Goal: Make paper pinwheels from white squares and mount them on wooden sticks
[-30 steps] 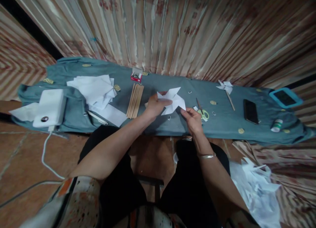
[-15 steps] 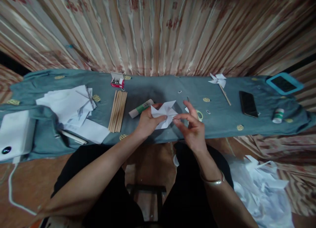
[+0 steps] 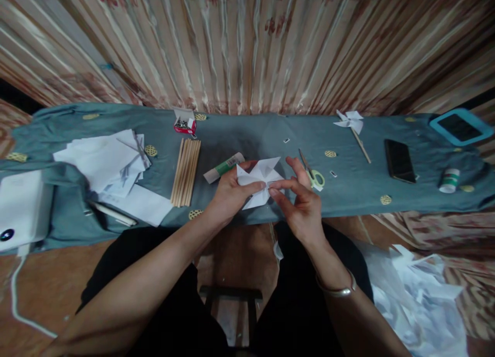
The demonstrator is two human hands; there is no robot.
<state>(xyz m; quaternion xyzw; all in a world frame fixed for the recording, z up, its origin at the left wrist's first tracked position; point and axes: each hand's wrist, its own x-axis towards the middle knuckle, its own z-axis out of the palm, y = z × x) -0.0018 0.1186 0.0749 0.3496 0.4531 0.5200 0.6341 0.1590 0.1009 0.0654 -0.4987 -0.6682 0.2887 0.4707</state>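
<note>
A white folded paper pinwheel shape [image 3: 260, 179] is held just above the front edge of a table covered in blue-grey cloth [image 3: 247, 135]. My left hand [image 3: 230, 194] grips its left side, thumb on top. My right hand [image 3: 303, 202] pinches its right side with thumb and forefinger, the other fingers spread. A glue stick [image 3: 223, 167] lies just behind my left hand. Green-handled scissors [image 3: 313, 174] lie right of my right hand.
A row of wooden sticks [image 3: 186, 171] and a stack of white paper [image 3: 104, 161] lie to the left, with a red box of pins [image 3: 184, 124] behind. A finished pinwheel [image 3: 351, 121], black phone [image 3: 398, 160], teal-cased tablet [image 3: 461, 126] and small bottle [image 3: 448, 180] sit right. Paper scraps [image 3: 421, 300] cover the floor.
The paper shape came down from above the table to its front edge, and both hands closed in on it. My right hand moved from below the paper to pinch its right side.
</note>
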